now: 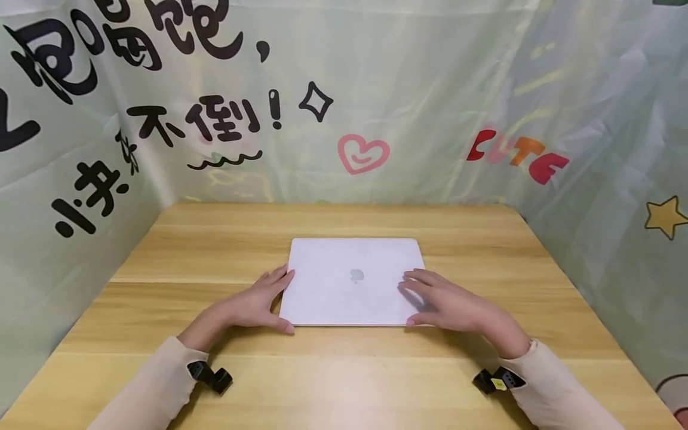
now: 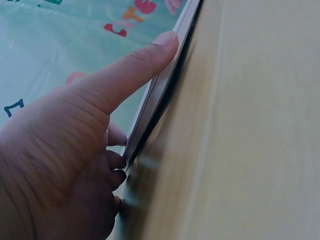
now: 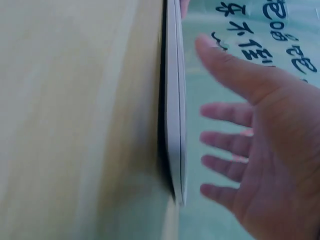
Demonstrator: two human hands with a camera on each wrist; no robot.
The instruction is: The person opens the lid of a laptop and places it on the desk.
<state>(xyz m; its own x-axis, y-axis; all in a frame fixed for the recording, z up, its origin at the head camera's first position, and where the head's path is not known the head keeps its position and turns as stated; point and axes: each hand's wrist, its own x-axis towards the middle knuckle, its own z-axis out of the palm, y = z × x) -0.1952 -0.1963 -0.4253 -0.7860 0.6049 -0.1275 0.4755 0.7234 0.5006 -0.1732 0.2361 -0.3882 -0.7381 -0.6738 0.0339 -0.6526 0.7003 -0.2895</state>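
Note:
A closed silver laptop (image 1: 322, 292) with an apple logo on its lid lies flat on the wooden table (image 1: 355, 382). My left hand (image 1: 261, 303) is at its near left corner. The thumb lies along the front edge, and the fingers, fairly straight, touch the left side. In the left wrist view, the thumb (image 2: 145, 62) rests against the laptop's edge (image 2: 159, 92). My right hand (image 1: 451, 301) hovers over the near right corner with its fingers spread. From the right wrist, its fingers (image 3: 227, 142) show apart from the laptop's thin side (image 3: 174, 115), holding nothing.
Behind the table hangs a pale green printed cloth (image 1: 419, 77) with black characters, a pink heart and coloured letters. It also runs along both sides. A small black camera (image 1: 209, 376) is strapped to the left wrist, another black camera (image 1: 497, 380) to the right.

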